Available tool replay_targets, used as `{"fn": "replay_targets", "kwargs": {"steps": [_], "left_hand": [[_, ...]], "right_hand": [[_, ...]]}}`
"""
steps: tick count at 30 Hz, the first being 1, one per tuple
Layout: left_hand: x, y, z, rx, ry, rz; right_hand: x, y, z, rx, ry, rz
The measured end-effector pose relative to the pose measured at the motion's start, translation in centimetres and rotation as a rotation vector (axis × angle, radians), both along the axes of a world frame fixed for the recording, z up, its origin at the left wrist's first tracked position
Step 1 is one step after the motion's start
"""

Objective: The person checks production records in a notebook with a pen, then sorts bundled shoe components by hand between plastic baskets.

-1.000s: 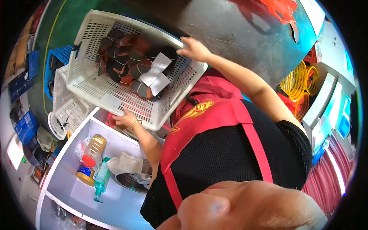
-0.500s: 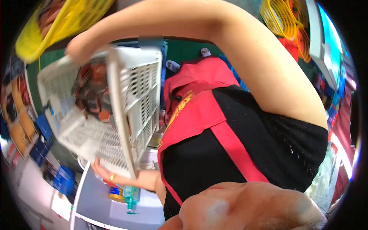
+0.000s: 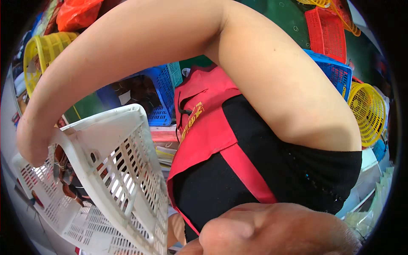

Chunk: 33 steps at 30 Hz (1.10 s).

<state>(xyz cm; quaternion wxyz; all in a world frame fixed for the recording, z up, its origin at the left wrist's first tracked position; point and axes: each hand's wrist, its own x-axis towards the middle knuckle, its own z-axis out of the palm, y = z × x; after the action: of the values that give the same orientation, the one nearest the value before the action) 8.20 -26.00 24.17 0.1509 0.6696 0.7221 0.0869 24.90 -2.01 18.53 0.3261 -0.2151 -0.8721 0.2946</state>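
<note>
A white plastic basket (image 3: 100,138) with slotted walls is tilted at the left, close to my body. From the right, my right arm (image 3: 272,68) arches across the top of the view, and my right hand (image 3: 36,146) is closed at the basket's far rim, its fingers partly hidden. Inside lie brown and dark strap-like pieces (image 3: 70,187), whose exact kind I cannot make out. A bit of my left arm (image 3: 176,229) shows beside the basket's near side; my left hand is hidden from view. I wear a red apron (image 3: 206,144) over a black top.
Beyond the basket stands a blue crate (image 3: 163,95) with dark brown pieces in it. A yellow basket (image 3: 49,46) and a red plastic bag (image 3: 78,15) are at the upper left. At the right are a red basket (image 3: 326,36), another blue crate (image 3: 335,72) and a yellow basket (image 3: 367,114).
The white basket and my right hand have moved left and lower in view. My left hand, earlier under the basket's near side, has gone out of sight. The surroundings have shifted.
</note>
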Motion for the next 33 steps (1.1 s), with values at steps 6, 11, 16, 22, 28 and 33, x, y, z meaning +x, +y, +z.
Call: {"fn": "replay_targets", "kwargs": {"steps": [6,11,16,22,28,33], "left_hand": [[5.2,4.9,1.0,0.070,-0.016,-0.381],[9.2,14.2,-2.3,0.229,-0.161,-0.825],[5.5,30.0,-2.0,0.425,-0.192,-1.179],[-2.7,51.0,0.1,0.636,-0.172,-1.369],[3.0,87.0,-13.4,-0.636,-1.075,-0.871],[6.7,106.6,-26.9,-0.837,-1.063,-0.811]], "right_hand": [[16.9,-14.9,2.8,-0.358,0.053,-0.328],[19.8,-18.1,1.3,-0.065,-0.033,-0.750],[16.5,-15.1,-2.7,-0.314,0.374,-1.187],[11.7,-5.2,-0.8,-0.470,0.432,-1.611],[7.1,22.6,-2.7,-0.641,0.364,-1.937],[12.1,39.3,-15.9,-0.806,0.421,-1.747]]}}
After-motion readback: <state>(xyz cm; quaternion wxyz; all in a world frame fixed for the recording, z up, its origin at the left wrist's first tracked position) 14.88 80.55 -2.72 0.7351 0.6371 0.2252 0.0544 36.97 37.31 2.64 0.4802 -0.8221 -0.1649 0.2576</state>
